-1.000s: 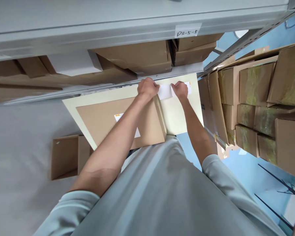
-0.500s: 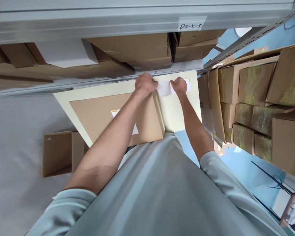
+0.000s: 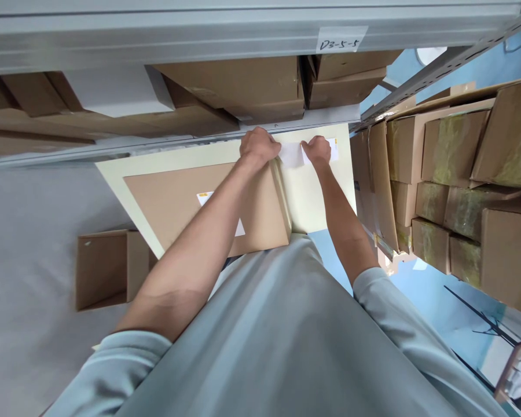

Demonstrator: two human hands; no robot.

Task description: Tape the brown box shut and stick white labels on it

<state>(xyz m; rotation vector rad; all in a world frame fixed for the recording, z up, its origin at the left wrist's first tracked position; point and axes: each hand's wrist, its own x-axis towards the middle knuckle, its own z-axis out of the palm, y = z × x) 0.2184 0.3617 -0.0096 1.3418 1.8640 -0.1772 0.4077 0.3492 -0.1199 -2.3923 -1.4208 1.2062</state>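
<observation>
While our arms reach out over the cardboard box (image 3: 208, 202) on the pale table (image 3: 316, 197), our left hand (image 3: 258, 147) and right hand (image 3: 316, 152) each pinch an end of a white paper slip (image 3: 292, 155) at the table's far edge, below the shelf tag (image 3: 341, 40). Uneven pulling could tear or skew it, we judge.

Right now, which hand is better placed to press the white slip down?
Probably the right hand: it grips the white slip at its edge, over the pale tabletop. The left hand also rests against the cardboard box.
</observation>
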